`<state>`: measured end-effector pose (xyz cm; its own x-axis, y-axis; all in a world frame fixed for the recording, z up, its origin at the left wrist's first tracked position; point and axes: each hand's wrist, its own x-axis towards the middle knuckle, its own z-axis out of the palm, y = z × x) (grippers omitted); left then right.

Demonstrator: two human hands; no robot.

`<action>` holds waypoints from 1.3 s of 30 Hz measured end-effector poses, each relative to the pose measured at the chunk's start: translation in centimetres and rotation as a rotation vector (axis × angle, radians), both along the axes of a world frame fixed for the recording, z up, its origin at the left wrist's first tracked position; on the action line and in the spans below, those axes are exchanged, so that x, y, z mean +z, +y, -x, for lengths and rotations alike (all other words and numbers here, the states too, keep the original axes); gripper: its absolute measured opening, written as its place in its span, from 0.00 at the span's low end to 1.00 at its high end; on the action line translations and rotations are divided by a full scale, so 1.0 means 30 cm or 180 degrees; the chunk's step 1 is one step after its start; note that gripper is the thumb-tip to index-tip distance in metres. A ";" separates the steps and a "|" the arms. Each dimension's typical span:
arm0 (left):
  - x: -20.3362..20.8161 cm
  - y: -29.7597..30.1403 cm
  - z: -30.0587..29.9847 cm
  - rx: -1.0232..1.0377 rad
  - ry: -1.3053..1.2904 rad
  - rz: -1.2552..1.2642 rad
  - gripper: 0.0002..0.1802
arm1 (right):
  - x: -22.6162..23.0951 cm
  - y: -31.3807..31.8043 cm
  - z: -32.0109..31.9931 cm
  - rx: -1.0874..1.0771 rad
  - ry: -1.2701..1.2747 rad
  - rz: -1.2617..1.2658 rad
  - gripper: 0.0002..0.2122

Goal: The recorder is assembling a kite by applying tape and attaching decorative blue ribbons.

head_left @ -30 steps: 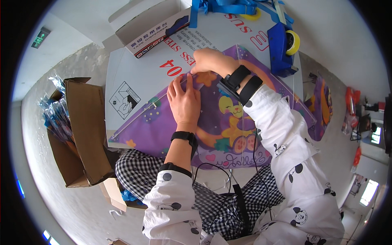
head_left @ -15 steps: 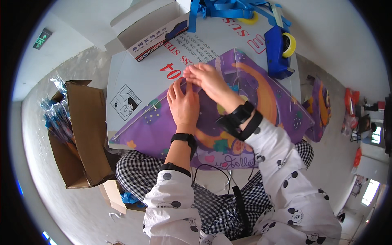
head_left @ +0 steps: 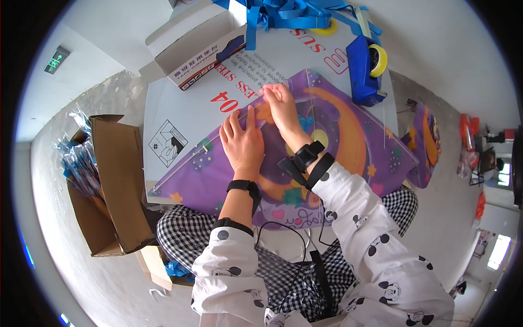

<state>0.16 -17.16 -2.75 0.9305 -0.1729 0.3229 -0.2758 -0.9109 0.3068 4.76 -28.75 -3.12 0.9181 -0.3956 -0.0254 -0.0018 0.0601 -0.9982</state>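
Note:
A purple kite (head_left: 354, 136) printed with a moon and stars lies on the table and hangs over its near edge. Thin rods run along its slanting sides. My left hand (head_left: 243, 143) rests palm down on its upper left part, fingers spread near the slanted edge. Beside it, my right hand (head_left: 282, 111) is bent at that same edge, thumb and fingertips drawn together. Whatever lies between those fingertips is too small to make out. To the right of the kite's top corner stands a blue tape dispenser (head_left: 359, 71) with a yellow roll of tape (head_left: 378, 60).
An open white carton (head_left: 204, 60) and a heap of blue straps (head_left: 289, 15) lie at the table's far side. On the left stands a cardboard box (head_left: 121, 180) with plastic-wrapped packets (head_left: 81, 161). Another purple printed piece (head_left: 426, 144) is beyond the table's right edge.
My right hand has drawn slightly away from the left fingers, and its fingers have curled in. The left hand stays flat on the kite. The view has shifted slightly.

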 end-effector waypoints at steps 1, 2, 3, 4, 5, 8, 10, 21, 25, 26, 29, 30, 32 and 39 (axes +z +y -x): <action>0.002 0.000 0.004 -0.0026 -0.0140 0.0032 0.27 | -0.003 -0.003 0.000 0.0078 -0.0037 0.0048 0.10; 0.003 -0.001 0.004 -0.0035 -0.0112 0.0007 0.28 | -0.005 -0.004 0.014 0.0330 -0.0130 -0.0216 0.10; 0.005 -0.002 0.001 -0.0022 -0.0057 -0.0040 0.29 | -0.003 -0.007 0.029 0.0599 -0.0116 -0.0497 0.10; 0.005 0.000 0.002 -0.0045 -0.0135 -0.0003 0.29 | 0.005 -0.013 0.054 0.0747 0.0181 -0.0407 0.10; 0.004 0.002 0.003 -0.0135 -0.0114 -0.0109 0.29 | 0.018 -0.027 0.086 0.0725 -0.0021 -0.0368 0.10; -0.009 0.008 -0.011 -0.0395 -0.0180 -0.0373 0.27 | 0.094 -0.134 0.200 0.0569 -0.0158 0.0155 0.10; -0.026 0.014 -0.028 -0.0555 -0.0291 -0.0518 0.27 | 0.167 -0.260 0.270 0.0392 -0.0132 0.0123 0.10; 0.028 0.010 -0.051 -0.0914 0.0496 -0.0896 0.31 | 0.185 -0.931 0.264 -0.1360 -0.0022 0.1949 0.14; 0.181 0.039 0.006 -0.0737 0.0528 0.0376 0.37 | 0.227 -0.938 0.223 -0.0701 0.1086 0.0926 0.14; 0.222 0.076 0.050 -0.1042 0.0262 0.0600 0.36 | 0.244 -0.925 0.222 -0.0750 0.1043 0.0614 0.13; 0.299 0.181 0.190 -0.1106 0.0491 0.1121 0.32 | 0.298 -0.900 0.216 -0.0874 0.1272 -0.0149 0.12; 0.299 0.207 0.219 -0.1058 0.0638 0.1091 0.32 | 0.309 -0.895 0.214 -0.0907 0.1232 -0.0154 0.12; 0.270 0.253 0.270 -0.0645 0.0535 0.1522 0.27 | 0.315 -0.881 0.204 -0.0873 0.1084 -0.0755 0.10; 0.125 0.345 0.270 -0.0231 0.0777 0.1955 0.21 | 0.246 -0.786 0.229 -0.1720 0.0644 -0.0500 0.11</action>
